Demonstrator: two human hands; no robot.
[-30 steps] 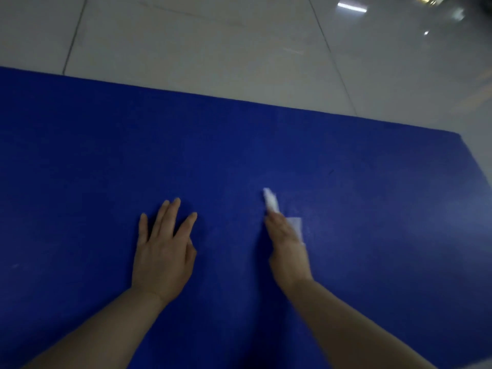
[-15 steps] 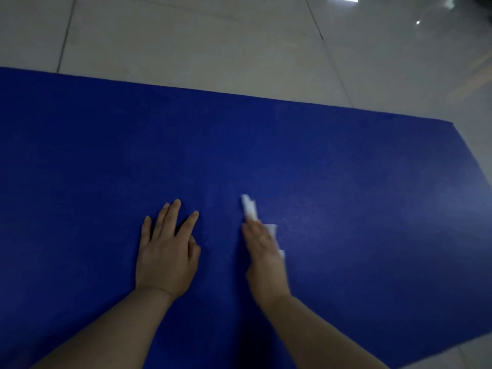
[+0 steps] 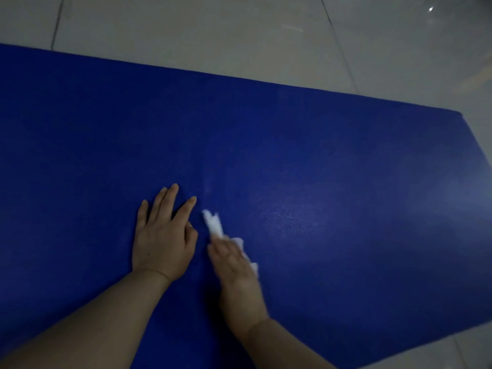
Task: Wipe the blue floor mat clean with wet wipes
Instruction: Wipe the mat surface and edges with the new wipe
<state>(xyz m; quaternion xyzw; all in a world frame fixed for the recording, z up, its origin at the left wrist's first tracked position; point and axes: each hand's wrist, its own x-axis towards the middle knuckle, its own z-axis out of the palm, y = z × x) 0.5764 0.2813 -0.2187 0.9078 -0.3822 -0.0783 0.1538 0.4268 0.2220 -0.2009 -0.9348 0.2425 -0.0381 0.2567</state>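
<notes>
The left hand (image 3: 162, 242) is pressing flat and spread on the mat (image 3: 332, 161) mid-way along its near edge, while the right hand (image 3: 234, 272), blurred, is pressing a wipe (image 3: 214, 225) just beside it, mid-wipe; next likely calls for sweeping toward unwiped mat.

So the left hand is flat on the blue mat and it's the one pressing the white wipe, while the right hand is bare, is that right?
Not quite. In the head view the left hand does lie flat on the blue mat, but it is bare. The white wipe is under the right hand, which presses it onto the mat.
</notes>
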